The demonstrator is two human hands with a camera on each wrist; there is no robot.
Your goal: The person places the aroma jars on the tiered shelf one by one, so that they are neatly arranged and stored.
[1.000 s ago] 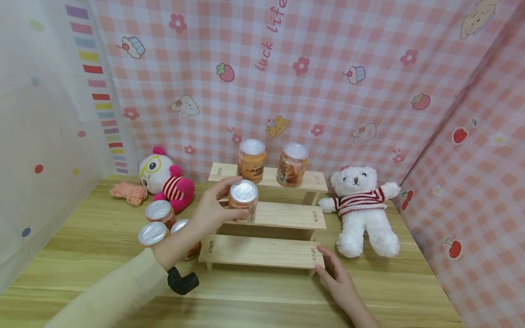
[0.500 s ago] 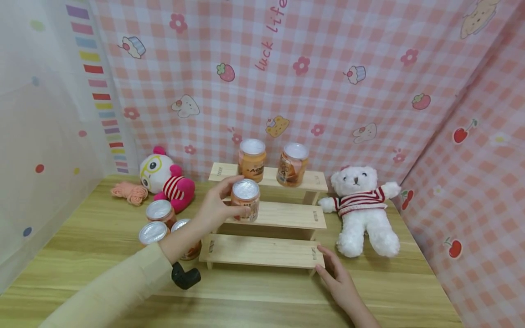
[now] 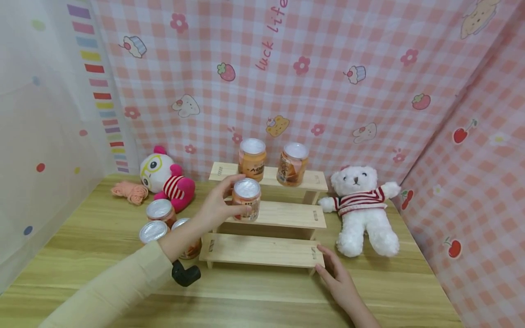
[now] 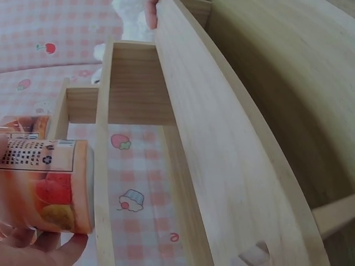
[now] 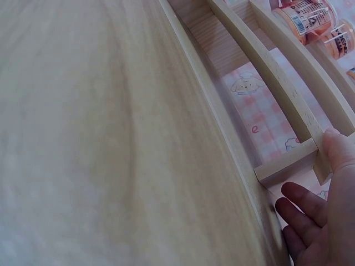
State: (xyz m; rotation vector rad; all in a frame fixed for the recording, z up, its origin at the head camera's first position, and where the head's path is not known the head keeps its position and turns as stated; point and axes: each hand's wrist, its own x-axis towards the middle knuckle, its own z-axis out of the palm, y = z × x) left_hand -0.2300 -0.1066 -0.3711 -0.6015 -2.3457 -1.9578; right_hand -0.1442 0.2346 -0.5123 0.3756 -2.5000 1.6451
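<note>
My left hand point(image 3: 217, 205) grips a can point(image 3: 248, 200) with a foil lid and orange fruit label, thumb in front and fingers around its far side. The can is upright at the left part of the middle step of a wooden three-tier stand point(image 3: 262, 249). In the left wrist view, the base of the can point(image 4: 55, 194) is right at that step's surface. My right hand point(image 3: 338, 282) holds the right end of the lowest step between thumb and forefinger. In the right wrist view its thumb point(image 5: 335, 148) presses the board edge, other fingers bent below.
Two similar cans, one left point(image 3: 252, 164) and one right point(image 3: 292, 166), stand on the top step. Several more, such as this can point(image 3: 160, 212), stand left beside my forearm. A pink panda plush point(image 3: 168, 177), peach yarn point(image 3: 130, 192) and white teddy bear point(image 3: 361, 209) flank the stand.
My left hand has shifted slightly right with the can, then stayed nearly still at the middle step. The right hand has not moved.
</note>
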